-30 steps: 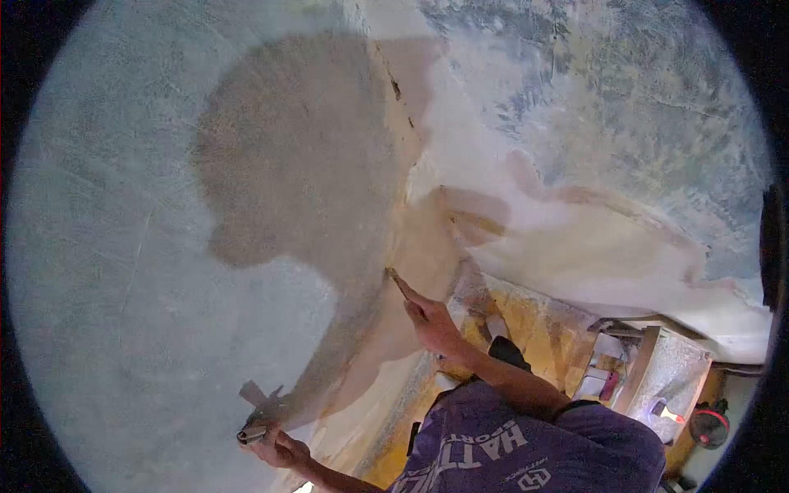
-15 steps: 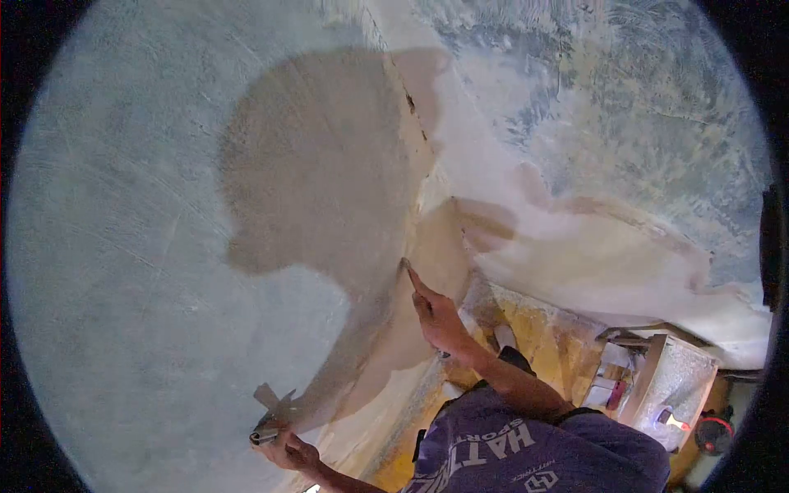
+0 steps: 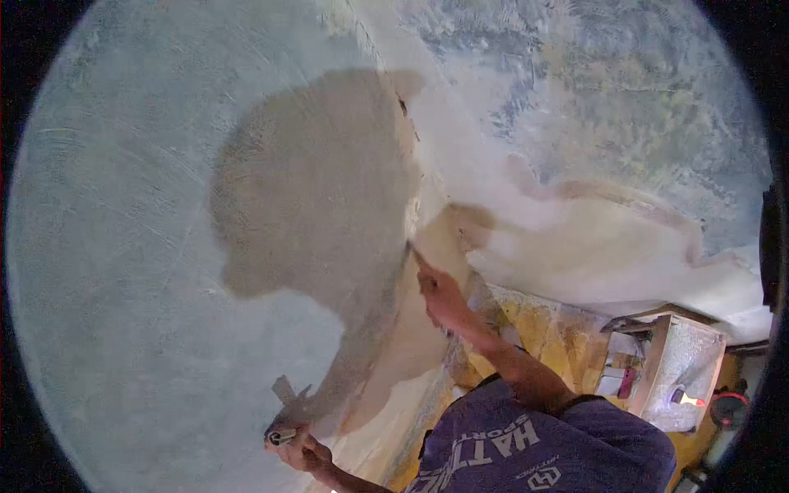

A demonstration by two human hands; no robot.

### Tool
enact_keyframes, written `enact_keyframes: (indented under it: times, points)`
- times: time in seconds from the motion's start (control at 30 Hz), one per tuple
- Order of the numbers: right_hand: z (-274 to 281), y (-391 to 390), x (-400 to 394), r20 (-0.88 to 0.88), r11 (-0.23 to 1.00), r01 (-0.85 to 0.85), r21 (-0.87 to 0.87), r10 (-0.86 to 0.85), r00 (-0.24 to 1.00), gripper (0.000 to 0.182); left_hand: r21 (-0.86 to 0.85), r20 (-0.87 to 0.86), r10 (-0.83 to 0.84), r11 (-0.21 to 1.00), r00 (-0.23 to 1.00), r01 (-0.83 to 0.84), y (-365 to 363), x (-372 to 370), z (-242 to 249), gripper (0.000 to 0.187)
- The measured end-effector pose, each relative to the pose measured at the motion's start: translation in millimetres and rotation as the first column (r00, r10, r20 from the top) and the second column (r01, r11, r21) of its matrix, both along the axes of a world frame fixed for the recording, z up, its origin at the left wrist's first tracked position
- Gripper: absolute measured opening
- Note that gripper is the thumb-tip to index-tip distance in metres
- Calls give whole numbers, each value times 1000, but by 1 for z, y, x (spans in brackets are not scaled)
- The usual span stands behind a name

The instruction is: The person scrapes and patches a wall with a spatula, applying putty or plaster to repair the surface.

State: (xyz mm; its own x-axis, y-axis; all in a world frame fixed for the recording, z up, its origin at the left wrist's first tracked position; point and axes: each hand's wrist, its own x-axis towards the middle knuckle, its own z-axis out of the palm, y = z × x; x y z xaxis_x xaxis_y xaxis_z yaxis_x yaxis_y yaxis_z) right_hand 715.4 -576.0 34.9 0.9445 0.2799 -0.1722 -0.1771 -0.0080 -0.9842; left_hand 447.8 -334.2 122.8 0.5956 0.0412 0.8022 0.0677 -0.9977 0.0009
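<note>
My right hand (image 3: 444,296) is closed on a thin tool (image 3: 413,249), whose tip is at the wall corner (image 3: 412,218). At the lower left, my left hand (image 3: 300,452) is closed around a metal tool (image 3: 283,435) in front of the pale wall (image 3: 148,329). Near that hand, a flat blade shape (image 3: 284,389) shows against the wall; whether it is a tool or a shadow is unclear. A large shadow of a head and arm falls across the corner.
On the right, a box-like stand (image 3: 678,374) bears a brush with a red and white handle (image 3: 689,398). A red and black round object (image 3: 729,408) is beside it. Yellowish flooring (image 3: 526,316) lies below the wall. Dark cracks run along the corner.
My right hand and its tool have moved slightly up along the corner. My left hand has shifted a little right and down. The view has moved slightly.
</note>
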Motion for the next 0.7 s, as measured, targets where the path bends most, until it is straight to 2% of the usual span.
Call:
enact_keyframes:
  times: [0.07,0.13,0.23,0.27,0.37,0.47,0.53,0.6,0.67,0.7]
  points:
    - [22,2,-26,76,999,-36,-13,37,996,47,-126,2,-61,990,998,61,-3,-1,0,33]
    - [-15,5,2,28,999,9,-43,-7,1000,47,-105,-9,-48,993,999,47,1,-4,-5,33]
    - [-22,-3,9,-65,1000,-23,-19,21,998,49,-94,-4,-43,995,999,42,2,-12,-7,33]
    - [-12,-5,11,-82,999,-41,3,41,996,49,-91,17,-51,994,999,52,4,-8,-7,33]
    - [21,-7,-21,31,993,-114,0,114,993,49,-168,37,-148,974,988,152,6,-5,-10,20]
    - [-12,-6,14,-45,997,21,78,-18,999,50,-177,40,-108,978,993,114,0,-5,-8,20]
    - [-17,-5,7,-152,997,-46,-55,37,988,49,-166,55,-115,978,992,123,2,-10,-12,19]
    - [-13,-4,8,-145,991,-75,-107,59,988,48,-154,59,-152,975,987,160,2,0,-6,18]
    - [-15,-5,4,-77,996,-58,-71,52,996,45,-155,15,-205,966,979,205,1,0,0,16]
    - [-17,-6,3,-56,998,-44,-45,41,998,44,-147,37,-157,976,987,161,5,-6,-10,16]
